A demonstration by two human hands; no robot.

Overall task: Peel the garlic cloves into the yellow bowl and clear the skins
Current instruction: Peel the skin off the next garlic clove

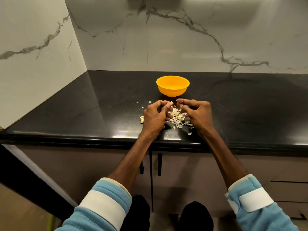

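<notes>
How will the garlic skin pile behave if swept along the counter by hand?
Probably very light and floppy: the garlic skin pile is thin, curled flakes. Likely to scatter rather than slide together; stray flakes lie around it on the black counter. Some may cling to the glossy surface.

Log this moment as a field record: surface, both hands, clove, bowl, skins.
countertop: black, glossy
left hand: pinches a garlic clove at its fingertips
right hand: fingers curled beside the clove; whether they pinch a skin is unclear
yellow bowl: upright on the countertop, beyond the hands; contents not visible
skins: loose pile on the countertop between the hands, bits scattered around
</notes>
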